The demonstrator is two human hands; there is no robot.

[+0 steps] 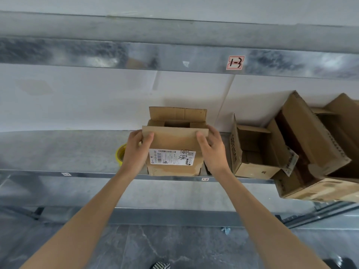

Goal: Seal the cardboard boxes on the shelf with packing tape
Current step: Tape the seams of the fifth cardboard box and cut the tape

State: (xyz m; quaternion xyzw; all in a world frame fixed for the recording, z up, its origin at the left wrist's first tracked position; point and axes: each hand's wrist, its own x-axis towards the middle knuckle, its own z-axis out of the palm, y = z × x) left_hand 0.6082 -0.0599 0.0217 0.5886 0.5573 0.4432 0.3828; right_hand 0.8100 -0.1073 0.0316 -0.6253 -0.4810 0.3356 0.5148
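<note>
Box stands straight before us, our left hand and right hand pinching its flap ends; tape just left of box.

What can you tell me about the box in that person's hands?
The cardboard box is small, brown and scuffed, upright at the front edge of the metal shelf. Its top is open: the far flap stands up; the left hand and right hand grip the near flap at its ends. A white barcode label is on its front.
</note>
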